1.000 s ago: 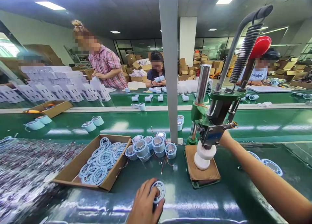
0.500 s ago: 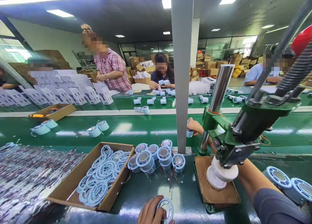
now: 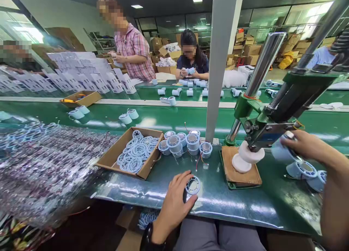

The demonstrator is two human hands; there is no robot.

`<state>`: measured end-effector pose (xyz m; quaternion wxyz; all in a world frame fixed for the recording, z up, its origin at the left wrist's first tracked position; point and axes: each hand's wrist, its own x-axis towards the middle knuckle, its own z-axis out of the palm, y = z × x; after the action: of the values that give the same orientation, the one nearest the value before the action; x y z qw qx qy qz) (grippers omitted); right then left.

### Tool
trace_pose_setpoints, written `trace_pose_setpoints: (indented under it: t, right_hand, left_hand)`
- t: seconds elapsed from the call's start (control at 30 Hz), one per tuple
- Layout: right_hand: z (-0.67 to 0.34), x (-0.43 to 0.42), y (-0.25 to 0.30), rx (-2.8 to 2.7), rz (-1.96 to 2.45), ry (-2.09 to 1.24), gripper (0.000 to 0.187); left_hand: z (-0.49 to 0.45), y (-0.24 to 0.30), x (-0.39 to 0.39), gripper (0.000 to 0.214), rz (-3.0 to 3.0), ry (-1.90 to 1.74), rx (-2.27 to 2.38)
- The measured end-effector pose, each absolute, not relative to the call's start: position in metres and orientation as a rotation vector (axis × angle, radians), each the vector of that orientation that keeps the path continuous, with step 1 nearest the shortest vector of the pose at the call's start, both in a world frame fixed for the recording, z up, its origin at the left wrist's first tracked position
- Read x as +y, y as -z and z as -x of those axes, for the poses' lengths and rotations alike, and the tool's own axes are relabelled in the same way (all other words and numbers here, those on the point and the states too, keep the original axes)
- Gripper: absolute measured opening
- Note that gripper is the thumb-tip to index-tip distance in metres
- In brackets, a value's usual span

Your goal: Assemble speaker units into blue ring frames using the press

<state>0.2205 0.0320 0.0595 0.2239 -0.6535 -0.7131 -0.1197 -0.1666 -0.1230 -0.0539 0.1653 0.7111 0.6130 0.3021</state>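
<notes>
My left hand (image 3: pixel 174 202) rests near the front edge of the green bench, fingers closed round a round blue grille part (image 3: pixel 192 186). My right hand (image 3: pixel 302 145) is at the right, gripping a light blue cylindrical housing (image 3: pixel 282 151) just right of the green hand press (image 3: pixel 261 123). The press's white head (image 3: pixel 247 158) sits on a brown pad (image 3: pixel 240 172). More blue housings (image 3: pixel 302 169) lie on the bench below my right hand.
An open cardboard box (image 3: pixel 116 154) holds several blue grille rings. A cluster of blue housings (image 3: pixel 185 143) stands beside a grey post (image 3: pixel 220 62). A heap of wired parts (image 3: pixel 46 163) fills the left. People work across the green conveyor (image 3: pixel 109 116).
My right hand came back from behind the post with a blue housing and now holds it right of the press. The view has tilted down; my left hand keeps the grille part.
</notes>
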Motion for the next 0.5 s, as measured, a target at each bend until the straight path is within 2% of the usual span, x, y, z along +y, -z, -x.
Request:
trace_pose_setpoints:
  t: [0.07, 0.2, 0.3, 0.5]
  right_hand:
    - [-0.243, -0.006, -0.058, -2.009, 1.819, 0.125, 0.079]
    - [-0.228, -0.077, -0.044, -2.344, 1.56, -0.42, 0.051]
    - [-0.155, -0.092, -0.042, -2.737, 1.218, -0.681, 0.06]
    - [-0.029, -0.06, -0.05, -2.936, 1.261, -0.309, 0.054]
  left_hand:
    - [0.17, 0.052, -0.122, 0.053, -2.043, -0.831, 1.703]
    - [0.167, 0.055, -0.119, 0.057, -2.065, -0.844, 1.709]
    - [0.167, 0.062, -0.119, 0.051, -2.061, -0.901, 1.737]
    - [0.193, 0.064, -0.133, 0.041, -2.085, -0.942, 1.827]
